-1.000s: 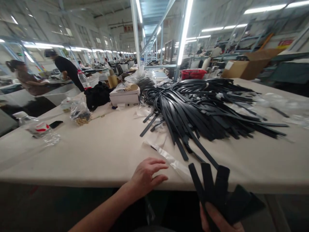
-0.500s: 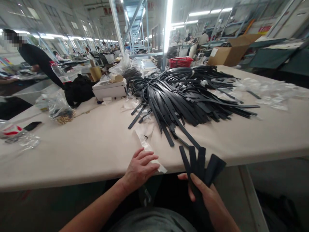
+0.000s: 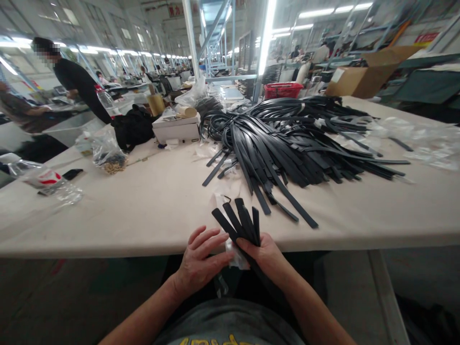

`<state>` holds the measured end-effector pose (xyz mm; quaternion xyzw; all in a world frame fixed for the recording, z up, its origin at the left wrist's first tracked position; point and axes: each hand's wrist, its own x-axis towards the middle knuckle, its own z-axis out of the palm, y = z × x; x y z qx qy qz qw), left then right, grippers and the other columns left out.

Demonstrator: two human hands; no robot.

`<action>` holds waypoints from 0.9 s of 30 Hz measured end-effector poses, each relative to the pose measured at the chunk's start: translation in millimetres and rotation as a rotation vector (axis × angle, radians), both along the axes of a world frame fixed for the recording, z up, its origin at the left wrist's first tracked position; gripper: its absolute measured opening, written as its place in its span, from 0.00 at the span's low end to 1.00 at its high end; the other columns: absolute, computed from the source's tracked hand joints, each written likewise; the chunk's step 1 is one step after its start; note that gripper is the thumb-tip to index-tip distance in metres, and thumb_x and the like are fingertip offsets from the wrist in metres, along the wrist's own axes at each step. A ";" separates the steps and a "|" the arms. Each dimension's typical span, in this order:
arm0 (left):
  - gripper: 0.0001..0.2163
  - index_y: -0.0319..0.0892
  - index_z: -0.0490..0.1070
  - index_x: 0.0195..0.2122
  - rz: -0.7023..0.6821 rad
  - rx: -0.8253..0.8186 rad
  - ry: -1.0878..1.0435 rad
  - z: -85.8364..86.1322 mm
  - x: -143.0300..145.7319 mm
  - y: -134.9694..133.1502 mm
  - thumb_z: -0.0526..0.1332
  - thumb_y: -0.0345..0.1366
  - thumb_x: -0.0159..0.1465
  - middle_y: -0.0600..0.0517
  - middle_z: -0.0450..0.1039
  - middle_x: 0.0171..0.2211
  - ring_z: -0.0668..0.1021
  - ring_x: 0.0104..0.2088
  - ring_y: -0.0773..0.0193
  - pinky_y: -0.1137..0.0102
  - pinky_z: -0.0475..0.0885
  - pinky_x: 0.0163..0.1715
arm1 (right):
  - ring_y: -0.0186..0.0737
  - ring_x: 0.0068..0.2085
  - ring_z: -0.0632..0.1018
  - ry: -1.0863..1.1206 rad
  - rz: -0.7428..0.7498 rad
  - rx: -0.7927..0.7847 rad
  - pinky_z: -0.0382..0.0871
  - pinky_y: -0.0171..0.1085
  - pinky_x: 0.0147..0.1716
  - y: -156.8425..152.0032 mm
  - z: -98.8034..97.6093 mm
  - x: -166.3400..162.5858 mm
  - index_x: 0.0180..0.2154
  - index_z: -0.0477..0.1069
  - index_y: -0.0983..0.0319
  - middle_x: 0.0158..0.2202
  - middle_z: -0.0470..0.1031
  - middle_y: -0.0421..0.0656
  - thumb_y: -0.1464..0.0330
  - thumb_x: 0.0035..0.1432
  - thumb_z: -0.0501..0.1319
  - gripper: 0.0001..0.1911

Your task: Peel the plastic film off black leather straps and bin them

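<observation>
In the head view, my right hand [image 3: 266,256] is closed around several flat black straps [image 3: 239,223], their ends fanned out over the table's front edge. My left hand [image 3: 203,258] is beside them, fingers spread and nothing gripped in it. Its fingertips come close to the straps; whether they touch I cannot tell. A crumpled strip of clear plastic [image 3: 237,258] shows between the two hands, partly hidden behind the straps. Beyond my hands lies a large heap of black straps [image 3: 273,148], bundled and looped at the back, loose ends toward me.
On the left of the beige table [image 3: 143,215] lie a plastic bottle [image 3: 53,179], a dark phone-like object [image 3: 72,174] and a bag of small brass-coloured parts [image 3: 109,153]. A white box [image 3: 176,128] stands farther back. Plastic bags [image 3: 427,139] lie at right. A person [image 3: 77,81] stands at back left.
My right hand has brought the held straps leftward and up, next to my left hand. My left hand stays open. The view has shifted slightly left.
</observation>
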<state>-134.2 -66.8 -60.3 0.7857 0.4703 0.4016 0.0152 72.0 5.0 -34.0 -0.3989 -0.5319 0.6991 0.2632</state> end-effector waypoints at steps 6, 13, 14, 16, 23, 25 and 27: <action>0.14 0.44 0.79 0.45 0.000 -0.851 -0.709 21.3 19.4 -4.3 0.60 0.44 0.65 0.47 0.81 0.40 0.80 0.39 0.58 0.69 0.72 0.39 | 0.30 0.19 0.64 -0.112 -0.053 0.151 0.56 0.32 0.18 0.0 7.4 3.3 0.24 0.65 0.61 0.17 0.64 0.34 0.51 0.57 0.61 0.21; 0.20 0.37 0.78 0.24 -0.009 -1.212 -0.953 22.2 31.8 16.7 0.69 0.53 0.52 0.51 0.76 0.21 0.72 0.22 0.69 0.75 0.65 0.26 | 0.31 0.20 0.67 -0.207 -0.049 0.242 0.58 0.32 0.20 -0.2 7.3 7.7 0.25 0.68 0.61 0.17 0.65 0.34 0.54 0.57 0.61 0.18; 0.20 0.37 0.77 0.24 -0.005 -1.236 -0.974 20.8 30.4 17.4 0.70 0.53 0.51 0.51 0.76 0.21 0.72 0.22 0.69 0.75 0.65 0.26 | 0.31 0.19 0.67 -0.222 -0.060 0.247 0.58 0.32 0.20 1.4 6.8 10.8 0.26 0.70 0.62 0.17 0.65 0.34 0.54 0.57 0.61 0.18; 0.20 0.36 0.77 0.25 -0.006 -1.291 -1.024 18.4 27.2 16.8 0.71 0.52 0.50 0.50 0.76 0.21 0.74 0.22 0.69 0.76 0.66 0.26 | 0.32 0.19 0.68 -0.259 -0.096 0.252 0.59 0.33 0.20 6.6 5.7 19.6 0.30 0.73 0.63 0.17 0.65 0.34 0.54 0.57 0.61 0.18; 0.20 0.36 0.78 0.30 0.038 -1.424 -1.239 10.0 24.6 16.1 0.73 0.49 0.48 0.49 0.78 0.26 0.78 0.24 0.69 0.77 0.68 0.24 | 0.35 0.21 0.70 -0.368 -0.323 0.181 0.60 0.34 0.22 22.8 10.9 61.3 0.43 0.76 0.65 0.18 0.70 0.37 0.51 0.56 0.61 0.25; 0.20 0.36 0.78 0.30 0.050 -1.394 -1.222 9.7 28.2 18.3 0.73 0.49 0.48 0.48 0.79 0.27 0.78 0.25 0.68 0.77 0.68 0.25 | 0.33 0.20 0.68 -0.328 -0.219 0.112 0.58 0.33 0.20 16.1 16.3 64.4 0.42 0.77 0.65 0.17 0.67 0.35 0.49 0.56 0.61 0.25; 0.19 0.36 0.79 0.30 0.044 -1.333 -1.145 11.8 33.5 20.2 0.72 0.49 0.50 0.48 0.79 0.26 0.77 0.25 0.68 0.76 0.68 0.26 | 0.31 0.19 0.67 -0.241 -0.044 0.055 0.57 0.31 0.19 4.2 21.5 60.1 0.37 0.76 0.64 0.18 0.65 0.34 0.49 0.55 0.62 0.24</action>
